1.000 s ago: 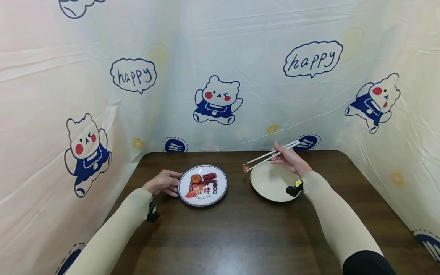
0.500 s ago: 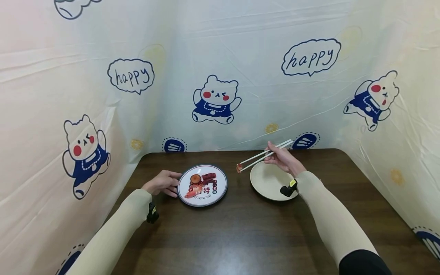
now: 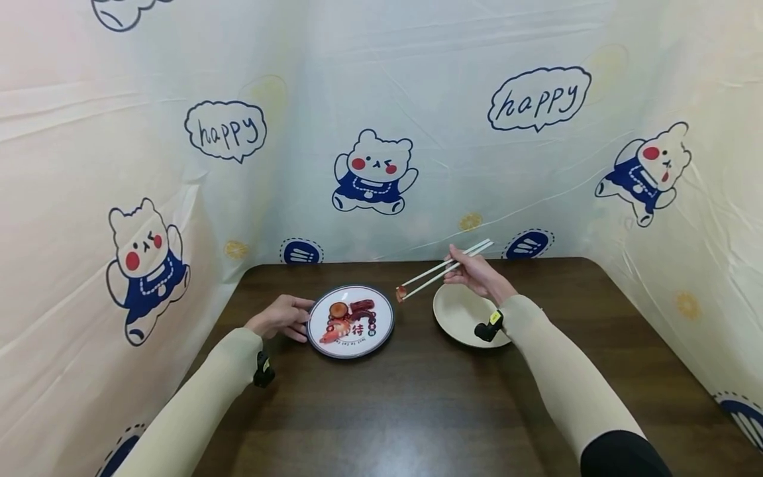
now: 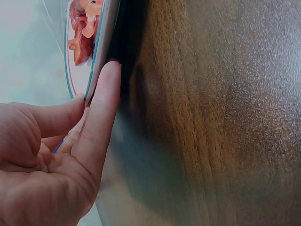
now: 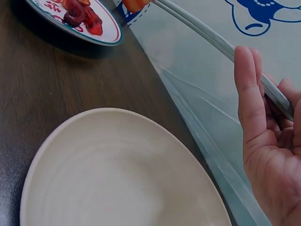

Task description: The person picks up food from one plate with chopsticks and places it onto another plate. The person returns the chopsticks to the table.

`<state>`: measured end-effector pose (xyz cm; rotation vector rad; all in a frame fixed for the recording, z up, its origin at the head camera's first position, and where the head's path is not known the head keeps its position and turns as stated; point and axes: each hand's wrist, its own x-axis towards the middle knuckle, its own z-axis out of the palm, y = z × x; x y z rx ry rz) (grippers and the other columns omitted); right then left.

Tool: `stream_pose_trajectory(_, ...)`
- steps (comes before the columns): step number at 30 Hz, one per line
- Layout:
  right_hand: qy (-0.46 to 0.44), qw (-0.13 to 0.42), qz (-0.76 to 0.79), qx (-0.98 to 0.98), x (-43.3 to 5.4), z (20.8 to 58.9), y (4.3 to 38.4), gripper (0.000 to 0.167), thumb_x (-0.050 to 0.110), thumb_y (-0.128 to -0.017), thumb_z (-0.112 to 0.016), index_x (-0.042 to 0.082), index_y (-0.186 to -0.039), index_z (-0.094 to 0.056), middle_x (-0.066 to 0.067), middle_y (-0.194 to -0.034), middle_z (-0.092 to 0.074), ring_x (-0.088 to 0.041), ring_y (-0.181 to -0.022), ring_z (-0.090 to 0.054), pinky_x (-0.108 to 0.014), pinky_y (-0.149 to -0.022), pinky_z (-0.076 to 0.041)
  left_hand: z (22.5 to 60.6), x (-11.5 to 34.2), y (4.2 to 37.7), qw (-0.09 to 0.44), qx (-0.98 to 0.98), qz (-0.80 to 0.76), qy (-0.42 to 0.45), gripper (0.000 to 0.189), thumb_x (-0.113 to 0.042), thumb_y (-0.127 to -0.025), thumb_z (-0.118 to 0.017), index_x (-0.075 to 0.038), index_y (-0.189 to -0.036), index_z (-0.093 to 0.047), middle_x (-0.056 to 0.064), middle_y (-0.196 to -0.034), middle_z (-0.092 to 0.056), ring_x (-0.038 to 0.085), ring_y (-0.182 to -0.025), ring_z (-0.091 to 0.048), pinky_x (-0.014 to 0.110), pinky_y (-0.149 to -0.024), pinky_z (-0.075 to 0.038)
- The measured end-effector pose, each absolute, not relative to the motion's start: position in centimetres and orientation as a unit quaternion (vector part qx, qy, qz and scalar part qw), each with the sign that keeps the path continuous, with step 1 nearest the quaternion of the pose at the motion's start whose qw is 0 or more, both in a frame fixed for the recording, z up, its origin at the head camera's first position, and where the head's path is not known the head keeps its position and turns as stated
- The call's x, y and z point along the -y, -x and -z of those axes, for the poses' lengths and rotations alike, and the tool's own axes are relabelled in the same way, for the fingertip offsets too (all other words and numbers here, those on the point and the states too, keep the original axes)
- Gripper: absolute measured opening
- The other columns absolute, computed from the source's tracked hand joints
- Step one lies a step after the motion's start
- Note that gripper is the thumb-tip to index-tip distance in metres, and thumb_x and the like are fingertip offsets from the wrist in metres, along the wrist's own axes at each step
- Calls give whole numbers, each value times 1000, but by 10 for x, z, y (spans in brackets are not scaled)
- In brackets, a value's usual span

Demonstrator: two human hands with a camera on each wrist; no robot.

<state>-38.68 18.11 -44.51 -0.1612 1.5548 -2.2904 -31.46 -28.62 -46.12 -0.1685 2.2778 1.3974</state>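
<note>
At the left, my left hand pinches the near-left edge of a white plate with a dark rim. In the left wrist view the thumb presses on top of the edge, while fingers reach under the plate. On it lie several food pieces, among them a shrimp, a round orange-brown slice and dark red pieces. My right hand holds a pair of pale chopsticks. Their tips grip a small orange-red food piece, in the air just right of the white plate.
A plain beige plate stands on the brown wooden table, below my right hand. Behind and at both sides hangs a pale cloth printed with bears and lettering. Both wrists carry a small black camera.
My right hand has moved left with the chopsticks, carrying the orange-red food piece from near the beige plate toward the white plate. The left hand keeps its pinch on the white plate's edge.
</note>
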Motion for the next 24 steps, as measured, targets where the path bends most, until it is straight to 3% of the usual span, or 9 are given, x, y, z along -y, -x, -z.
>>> stream_pose_trajectory(17, 56, 189, 796, -573, -154, 456, 385, 38, 33, -113, -50, 5, -93, -67, -11, -70, -68, -17, -61, -71, -31, -67, -66, 464, 287, 307, 226, -823, -516, 65, 56, 1, -105, -56, 5, -158, -40, 23, -105, -64, 25, -75, -70, 42, -75, -67)
stream_pose_trajectory(24, 56, 195, 787, -582, -143, 457, 383, 38, 34, -113, -49, 0, -102, -64, -12, -72, -69, -17, -62, -71, -31, -69, -66, 461, 287, 311, 225, -825, -515, 65, 57, 1, -105, -55, 5, -159, -39, 24, -108, -63, 25, -76, -70, 42, -75, -67)
